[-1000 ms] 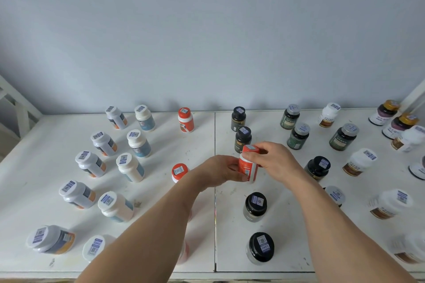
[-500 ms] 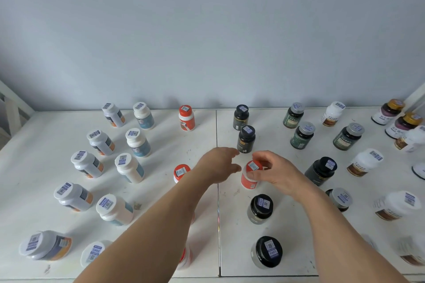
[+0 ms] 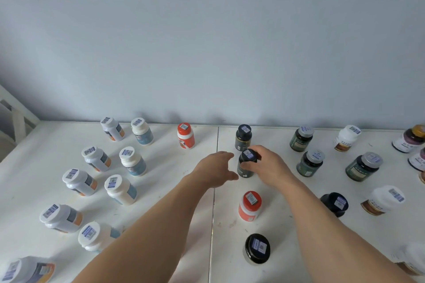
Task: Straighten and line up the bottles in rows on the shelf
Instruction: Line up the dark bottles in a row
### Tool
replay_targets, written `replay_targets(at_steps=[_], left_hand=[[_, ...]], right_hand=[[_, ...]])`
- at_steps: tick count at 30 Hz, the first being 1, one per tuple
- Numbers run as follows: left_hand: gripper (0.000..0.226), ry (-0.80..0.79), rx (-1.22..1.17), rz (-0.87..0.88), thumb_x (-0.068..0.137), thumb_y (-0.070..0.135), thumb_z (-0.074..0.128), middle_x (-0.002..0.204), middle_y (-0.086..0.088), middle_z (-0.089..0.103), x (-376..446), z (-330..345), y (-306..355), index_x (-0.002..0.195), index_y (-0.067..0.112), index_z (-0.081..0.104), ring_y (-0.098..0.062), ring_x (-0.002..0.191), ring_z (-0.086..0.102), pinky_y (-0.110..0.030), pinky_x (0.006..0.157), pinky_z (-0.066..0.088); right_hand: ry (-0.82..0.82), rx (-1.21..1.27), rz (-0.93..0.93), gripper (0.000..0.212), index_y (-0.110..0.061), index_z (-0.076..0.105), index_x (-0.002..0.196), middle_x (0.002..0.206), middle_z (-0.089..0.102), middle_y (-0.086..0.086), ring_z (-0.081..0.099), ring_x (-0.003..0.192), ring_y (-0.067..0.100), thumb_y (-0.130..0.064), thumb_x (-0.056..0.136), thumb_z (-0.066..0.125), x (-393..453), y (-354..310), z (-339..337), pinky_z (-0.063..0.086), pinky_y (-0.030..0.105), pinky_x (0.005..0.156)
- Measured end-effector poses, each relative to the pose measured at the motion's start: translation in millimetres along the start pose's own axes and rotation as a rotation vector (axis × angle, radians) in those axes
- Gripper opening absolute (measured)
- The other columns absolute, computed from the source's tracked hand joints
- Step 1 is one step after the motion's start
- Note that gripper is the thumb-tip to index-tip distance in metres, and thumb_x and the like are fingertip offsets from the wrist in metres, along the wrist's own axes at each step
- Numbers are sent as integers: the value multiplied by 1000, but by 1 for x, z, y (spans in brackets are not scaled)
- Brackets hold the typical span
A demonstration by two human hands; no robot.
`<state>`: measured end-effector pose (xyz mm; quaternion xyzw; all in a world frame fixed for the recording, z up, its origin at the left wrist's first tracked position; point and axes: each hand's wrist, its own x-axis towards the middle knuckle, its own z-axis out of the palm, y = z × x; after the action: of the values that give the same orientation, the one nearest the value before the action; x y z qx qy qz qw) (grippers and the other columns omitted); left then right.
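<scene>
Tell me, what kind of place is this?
Probably a shop or pharmacy stockroom shelf: a white shelf against a plain wall, many pill-style bottles like this orange one, each with a barcode sticker on its cap.

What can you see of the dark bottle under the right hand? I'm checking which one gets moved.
The dark bottle stands upright on the white shelf, second in its column, in front of another dark bottle. Black cap with a blue barcode sticker, dark body. The right hand grips it; the left hand is beside it, apparently not touching.
</scene>
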<state>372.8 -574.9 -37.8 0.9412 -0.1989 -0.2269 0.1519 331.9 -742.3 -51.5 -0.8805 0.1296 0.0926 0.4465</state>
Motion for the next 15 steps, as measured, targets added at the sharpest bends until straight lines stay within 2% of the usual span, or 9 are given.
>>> replay_targets(at_steps=[3,8,11,15], left_hand=[[73,-61,-136,-21,84,40,72,148,3,46,5,-2,3,147,25,39,-21,134,43,-32,107,35],[56,-181,-251,18,83,34,74,137,0,57,4,-6,6,135,23,54,-21,126,51,-29,100,36],[52,-276,-371,19,83,31,75,134,5,60,5,-11,7,131,24,58,-18,124,52,-28,97,36],[48,-307,-447,23,81,31,76,125,8,66,7,-17,7,127,28,62,-16,118,56,-35,102,41]], right_hand=[[-9,6,-42,44,-31,59,122,105,66,-11,62,97,9,-33,81,75,1,1,-7,43,21,74],[-54,59,-94,34,-33,66,112,100,69,-17,63,96,3,-33,80,77,-4,-10,-21,47,23,80],[-24,68,-92,27,-33,70,105,94,70,-16,64,93,4,-40,80,77,-5,-14,-29,46,24,77],[19,95,-75,34,-30,73,96,88,74,-9,68,90,12,-54,72,76,-6,-17,-33,55,37,87]])
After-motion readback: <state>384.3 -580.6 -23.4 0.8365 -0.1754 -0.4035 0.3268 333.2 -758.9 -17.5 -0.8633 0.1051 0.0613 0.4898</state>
